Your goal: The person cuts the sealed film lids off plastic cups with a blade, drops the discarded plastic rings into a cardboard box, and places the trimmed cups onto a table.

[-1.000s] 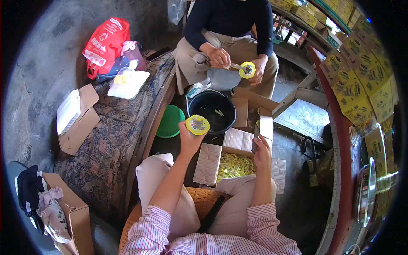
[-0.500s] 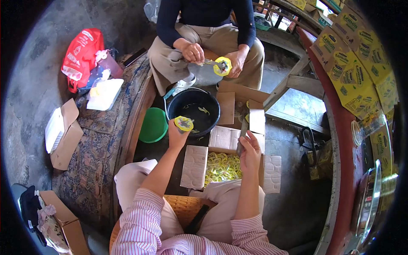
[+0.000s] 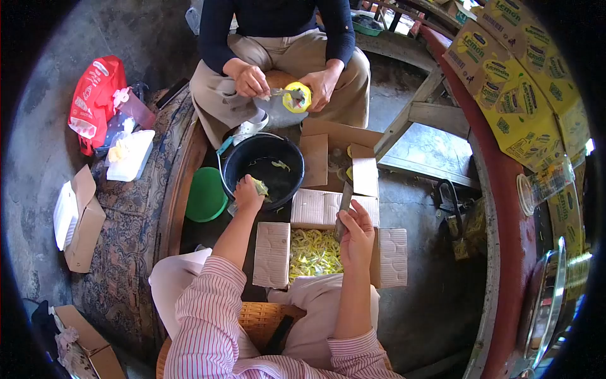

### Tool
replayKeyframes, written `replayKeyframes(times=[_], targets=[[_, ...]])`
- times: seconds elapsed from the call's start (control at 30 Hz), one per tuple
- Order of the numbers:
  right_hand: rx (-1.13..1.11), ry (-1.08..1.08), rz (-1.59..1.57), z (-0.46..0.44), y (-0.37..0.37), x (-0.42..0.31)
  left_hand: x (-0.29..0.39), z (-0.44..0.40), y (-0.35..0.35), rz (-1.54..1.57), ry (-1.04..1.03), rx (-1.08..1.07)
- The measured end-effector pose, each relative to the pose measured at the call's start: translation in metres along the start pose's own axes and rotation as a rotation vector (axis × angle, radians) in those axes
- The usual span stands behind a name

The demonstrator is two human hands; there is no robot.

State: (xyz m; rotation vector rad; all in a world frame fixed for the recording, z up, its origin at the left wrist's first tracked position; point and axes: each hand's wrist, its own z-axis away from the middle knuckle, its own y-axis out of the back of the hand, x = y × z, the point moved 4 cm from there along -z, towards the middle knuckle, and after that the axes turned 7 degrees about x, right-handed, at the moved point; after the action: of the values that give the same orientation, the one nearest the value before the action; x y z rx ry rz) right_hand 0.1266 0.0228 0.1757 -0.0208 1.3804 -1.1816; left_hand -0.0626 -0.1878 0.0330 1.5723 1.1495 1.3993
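My left hand (image 3: 248,196) is closed around a small yellow-rimmed plastic cup (image 3: 259,186), tilted over the near rim of a black bucket (image 3: 240,165). A yellow strip (image 3: 280,165) lies inside the bucket. In my right hand (image 3: 355,235) is a flat, greyish blade like a knife (image 3: 345,203), pointing up and away from me. Below that hand stands an open cardboard box (image 3: 273,256) of yellow-green strips (image 3: 312,251). Opposite me, a person's hand (image 3: 322,85) holds another yellow-rimmed cup (image 3: 297,96), while their other hand (image 3: 250,81) works a metal tool in it.
A green basin (image 3: 206,194) is left of the bucket. Behind the strips stands another open carton (image 3: 315,155). A red bag (image 3: 95,101) and a white pack (image 3: 131,155) rest on the patterned mat at left. Yellow lemon-printed cartons (image 3: 511,82) line the right side.
My left hand has turned and lowered the cup toward the bucket, so its open face no longer shows. My right hand keeps the knife upright. The whole view has shifted slightly.
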Motion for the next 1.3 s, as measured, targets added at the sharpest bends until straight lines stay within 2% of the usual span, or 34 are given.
replayKeyframes(times=[0.13,0.43,0.63,0.73,0.83,1.23,1.3], targets=[[0.000,-0.008,-0.010,0.000,-0.001,0.000,0.014,0.001,0.008,-0.141,-0.079,-0.073],[0.003,-0.027,-0.016,0.001,-0.002,0.002,0.010,-0.012,-0.012,-0.460,-0.344,0.160],[0.005,-0.039,-0.038,0.002,-0.004,0.002,0.008,-0.016,-0.033,-0.646,-0.458,0.102],[0.004,-0.038,-0.053,0.002,-0.004,0.001,0.010,-0.015,-0.037,-0.703,-0.611,0.186],[0.006,-0.030,-0.056,0.001,-0.003,0.003,0.014,-0.012,-0.038,-0.716,-0.664,0.223],[-0.014,-0.054,-0.056,0.003,-0.007,0.007,0.016,-0.016,-0.049,-0.804,-0.692,0.162],[-0.013,-0.060,-0.058,0.003,-0.007,0.008,0.019,-0.019,-0.050,-0.832,-0.648,0.024]])
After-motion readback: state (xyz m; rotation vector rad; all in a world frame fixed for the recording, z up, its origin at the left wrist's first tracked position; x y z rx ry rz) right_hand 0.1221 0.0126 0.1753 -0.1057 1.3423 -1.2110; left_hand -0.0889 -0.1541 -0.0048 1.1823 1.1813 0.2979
